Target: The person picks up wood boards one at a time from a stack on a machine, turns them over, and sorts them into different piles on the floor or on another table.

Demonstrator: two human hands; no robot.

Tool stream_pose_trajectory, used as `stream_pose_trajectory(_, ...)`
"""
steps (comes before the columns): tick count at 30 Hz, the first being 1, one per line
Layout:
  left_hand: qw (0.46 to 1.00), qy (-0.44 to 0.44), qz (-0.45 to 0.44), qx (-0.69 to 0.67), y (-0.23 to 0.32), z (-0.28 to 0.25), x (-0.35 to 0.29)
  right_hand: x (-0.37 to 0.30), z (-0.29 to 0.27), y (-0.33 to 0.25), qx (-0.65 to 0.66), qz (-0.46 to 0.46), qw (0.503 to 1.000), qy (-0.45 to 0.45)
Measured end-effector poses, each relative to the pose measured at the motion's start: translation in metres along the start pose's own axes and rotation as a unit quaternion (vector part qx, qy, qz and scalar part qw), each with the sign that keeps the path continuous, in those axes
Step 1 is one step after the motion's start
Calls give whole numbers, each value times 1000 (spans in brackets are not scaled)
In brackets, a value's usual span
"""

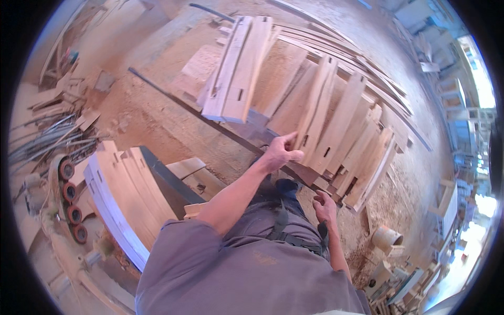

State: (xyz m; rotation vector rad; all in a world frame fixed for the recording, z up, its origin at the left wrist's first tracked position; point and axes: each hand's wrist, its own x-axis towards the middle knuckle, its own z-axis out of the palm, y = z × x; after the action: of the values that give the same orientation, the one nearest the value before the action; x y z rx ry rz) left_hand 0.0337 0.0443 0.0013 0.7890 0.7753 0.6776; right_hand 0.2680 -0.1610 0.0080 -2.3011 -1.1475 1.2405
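In front of me several pale wooden boards with narrow slots cut near their ends lie side by side. My left hand [282,154] is at the near end of one slotted board [318,102], its index finger and thumb closed about the corner; the other fingers are partly hidden. Close to my body, my right hand [324,207] hangs below the near ends of the row with loosely bent fingers and nothing visible in it. A further slotted board [342,115] lies just right of the held one. Farther left, a pair of slotted boards [239,73] rests across the support.
Curved wooden pieces [134,181] are stacked at my left, beside a machine with dark-centred rollers [70,188]. A dark metal bar [178,100] runs under the boards. Long strips [325,42] lie beyond them. A bucket [387,239] stands at the right among offcuts and sawdust.
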Motion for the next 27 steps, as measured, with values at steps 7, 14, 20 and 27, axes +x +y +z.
stream_pose_trajectory(7,995,-93,-43,17,-9,-16,13,10,1,-3,1,10,999,-31)
stream_pose_trajectory(14,850,39,97,516,53,16,1,4,-2,-31,-21,8,999,-43)
stream_pose_trajectory(20,678,462,120,559,172,-72,26,-3,-7,-9,-52,27,998,-27)
stream_pose_trajectory(27,734,386,-128,544,210,-108,79,-3,1,8,-54,12,998,-19)
